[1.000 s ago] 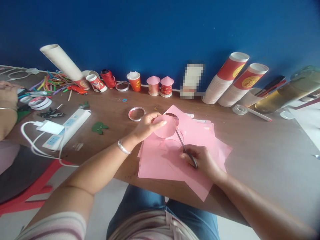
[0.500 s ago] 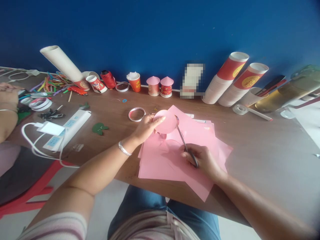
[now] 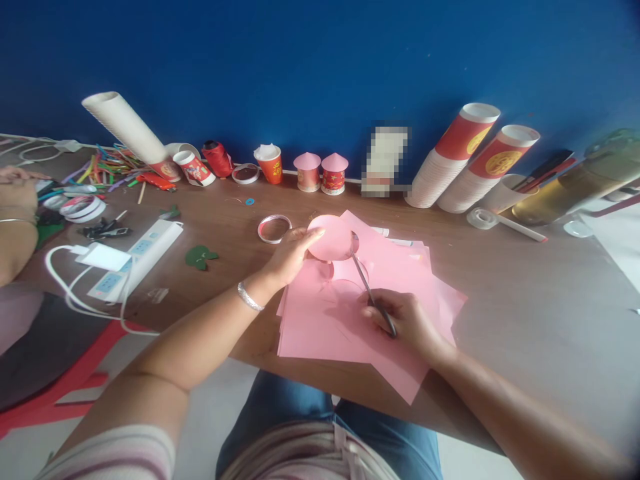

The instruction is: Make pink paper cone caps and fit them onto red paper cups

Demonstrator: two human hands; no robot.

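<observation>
A round pink paper disc (image 3: pixel 330 238) is pinched at its left edge by my left hand (image 3: pixel 293 255), thumb on top. My right hand (image 3: pixel 403 317) is closed round the handles of dark-handled scissors (image 3: pixel 367 283), whose blades reach the disc's right edge. A curled pink paper strip (image 3: pixel 350 270) hangs just under the disc. Below both hands lies a stack of pink paper sheets (image 3: pixel 330 333), spread at differing angles. How far apart the blades are is hard to tell.
Along the blue wall stand two cups with pink cone tops (image 3: pixel 334 175), a red cup (image 3: pixel 270 165) and stacked paper cups (image 3: pixel 450 157). A tape ring (image 3: pixel 274 229) lies left of the paper. Further left are a power strip (image 3: pixel 137 260) and another person's arm (image 3: pixel 15 230).
The disc has shifted slightly left and turned a little in my left hand. More of the curled strip shows beneath it. My right hand has hardly moved.
</observation>
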